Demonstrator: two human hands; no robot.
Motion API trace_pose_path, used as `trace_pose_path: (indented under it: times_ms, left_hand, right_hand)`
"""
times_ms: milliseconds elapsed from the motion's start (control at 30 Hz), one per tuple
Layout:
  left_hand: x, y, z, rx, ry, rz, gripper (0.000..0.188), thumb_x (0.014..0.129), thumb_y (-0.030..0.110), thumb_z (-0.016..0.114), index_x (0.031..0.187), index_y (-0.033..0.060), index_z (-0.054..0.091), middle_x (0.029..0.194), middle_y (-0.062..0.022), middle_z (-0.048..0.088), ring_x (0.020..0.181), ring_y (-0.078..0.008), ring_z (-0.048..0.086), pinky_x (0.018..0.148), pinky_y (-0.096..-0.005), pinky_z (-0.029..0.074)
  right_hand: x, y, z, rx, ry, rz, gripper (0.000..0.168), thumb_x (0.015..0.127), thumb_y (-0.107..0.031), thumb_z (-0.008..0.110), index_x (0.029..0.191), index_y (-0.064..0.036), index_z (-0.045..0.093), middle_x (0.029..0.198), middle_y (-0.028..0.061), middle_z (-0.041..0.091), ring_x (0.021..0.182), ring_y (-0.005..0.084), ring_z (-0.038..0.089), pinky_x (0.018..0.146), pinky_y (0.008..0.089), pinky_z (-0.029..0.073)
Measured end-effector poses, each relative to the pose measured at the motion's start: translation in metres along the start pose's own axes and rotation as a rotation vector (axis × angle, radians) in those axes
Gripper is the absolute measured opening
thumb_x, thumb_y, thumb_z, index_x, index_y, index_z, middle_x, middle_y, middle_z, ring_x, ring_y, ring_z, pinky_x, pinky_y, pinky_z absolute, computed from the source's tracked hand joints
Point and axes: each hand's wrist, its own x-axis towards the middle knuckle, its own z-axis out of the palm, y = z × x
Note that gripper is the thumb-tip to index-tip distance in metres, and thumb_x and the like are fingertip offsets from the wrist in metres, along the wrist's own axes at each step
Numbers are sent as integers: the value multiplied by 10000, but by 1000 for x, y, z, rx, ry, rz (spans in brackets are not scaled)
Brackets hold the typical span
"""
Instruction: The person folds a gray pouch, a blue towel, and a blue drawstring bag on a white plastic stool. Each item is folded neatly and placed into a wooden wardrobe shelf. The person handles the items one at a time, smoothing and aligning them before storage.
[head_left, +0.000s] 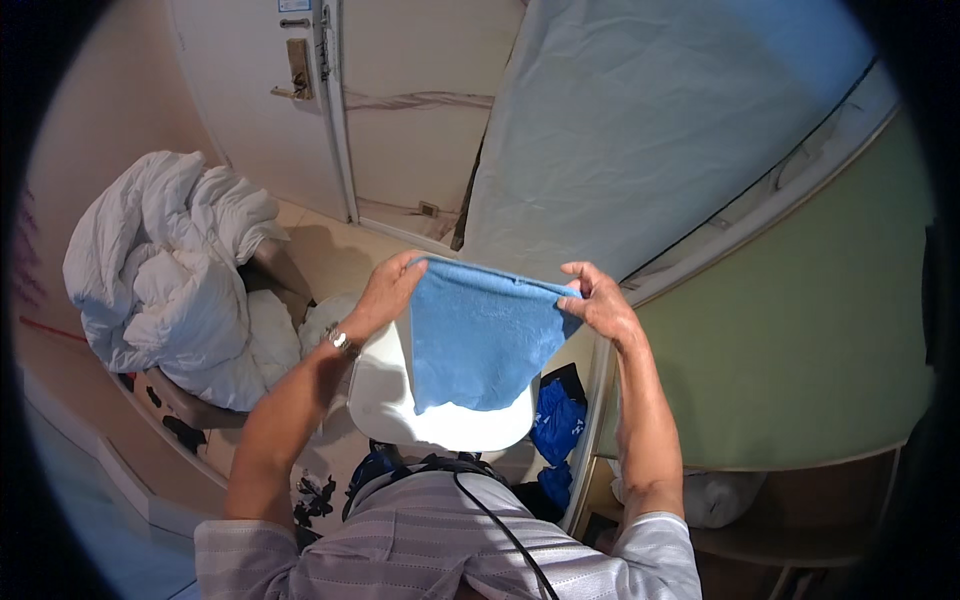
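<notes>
A blue cloth hangs stretched between my two hands, its top edge folded over. My left hand pinches the upper left corner, and my right hand grips the upper right corner between thumb and fingers. Under the cloth is a white surface with rounded corners, perhaps a stool or small table top; the cloth hides much of it. The cloth's lower edge hangs over this surface, and I cannot tell whether it touches.
A heaped white duvet rests at the left on a brownish support. Blue plastic bags lie right of the white surface. Dark scraps are on the floor. A door stands ahead; a green panel is at the right.
</notes>
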Motion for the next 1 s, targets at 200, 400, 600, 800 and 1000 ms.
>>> trace_pose_path:
  times_ms: [200, 400, 600, 800, 1000]
  left_hand:
    - [55, 24, -4, 115, 106, 185, 319, 1061, 261, 597, 1219, 3, 696, 889, -45, 705, 821, -124, 630, 764, -304, 526]
    - [86, 65, -12, 158, 91, 274, 320, 1069, 253, 599, 1222, -12, 691, 948, -72, 730, 860, -140, 657, 800, -312, 544]
    - [88, 89, -18, 122, 69, 314, 304, 1071, 217, 589, 1228, -22, 692, 993, -55, 725, 894, -125, 644, 801, -302, 541]
    - [11, 103, -20, 162, -19, 271, 272, 1042, 190, 611, 1223, 8, 701, 1042, -72, 728, 970, -136, 656, 867, -310, 533]
    - [-88, 6, -28, 217, -148, 275, 241, 943, 67, 706, 1182, 52, 733, 1255, -143, 714, 1147, -248, 684, 969, -340, 552]
  right_hand:
    - [39, -2, -27, -236, 179, -43, 170, 834, -95, 815, 934, -12, 706, 809, 58, 702, 752, 151, 631, 711, 338, 529]
    - [48, -23, -43, -244, 342, -145, 80, 911, -73, 717, 964, -14, 717, 813, 83, 705, 747, 174, 636, 700, 361, 521]
    - [37, -39, -42, -290, 447, -253, 109, 888, -62, 711, 985, -15, 710, 854, 121, 696, 776, 238, 655, 735, 389, 529]
    - [-39, -29, -13, -380, 425, -386, 129, 862, -50, 730, 990, -51, 713, 932, 137, 679, 875, 328, 667, 796, 426, 538]
    - [-117, 46, 66, -413, 244, -297, 188, 844, -71, 786, 1021, -117, 743, 1018, 82, 704, 1006, 292, 642, 913, 421, 541]
